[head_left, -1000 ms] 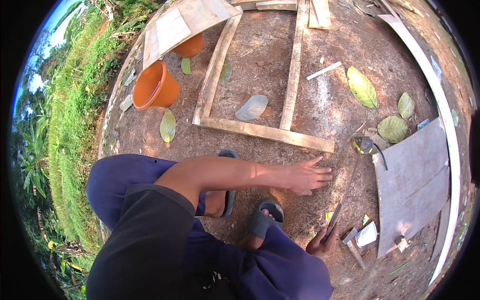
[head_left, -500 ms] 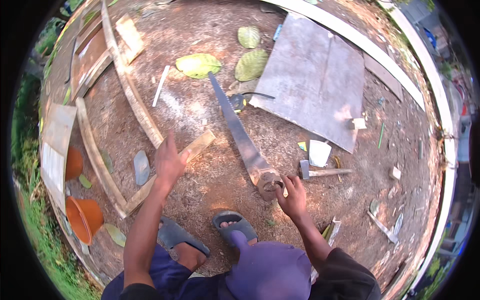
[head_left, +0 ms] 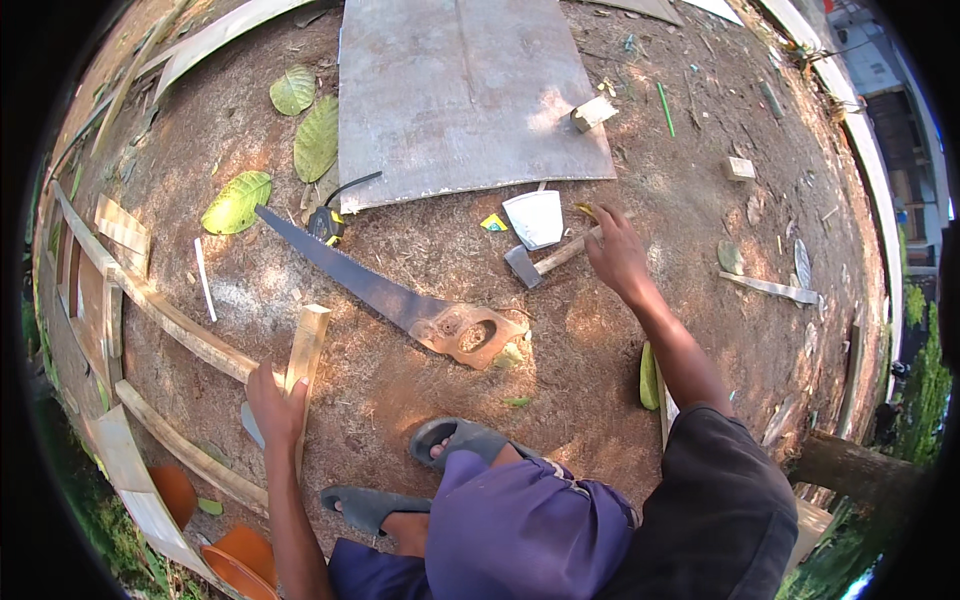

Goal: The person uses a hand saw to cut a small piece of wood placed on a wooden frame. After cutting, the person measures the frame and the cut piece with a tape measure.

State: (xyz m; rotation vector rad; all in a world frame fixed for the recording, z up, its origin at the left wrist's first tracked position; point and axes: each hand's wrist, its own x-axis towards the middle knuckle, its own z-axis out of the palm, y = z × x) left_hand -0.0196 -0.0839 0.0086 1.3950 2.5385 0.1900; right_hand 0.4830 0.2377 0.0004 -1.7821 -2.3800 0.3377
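A grey board spans the top centre; a saw lies mid-frame below. Lower left, the left hand rests on a wooden frame; right of centre, the right hand, fingers half curled, is at a hammer. Whether either grips, I can't tell.

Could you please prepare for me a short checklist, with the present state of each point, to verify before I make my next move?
1. Left grip on the wooden frame: ok, it touches the frame near the end piece.
2. Right grip firm on the hammer: cannot tell, the fingers are at the handle's end, but closure is unclear.
3. Saw free of both hands: ok, it lies on the ground.
4. Sandals apart from the saw: ok, neither touches it.
5. Space around the hammer's head clear: not ok, a white piece lies close beside it.
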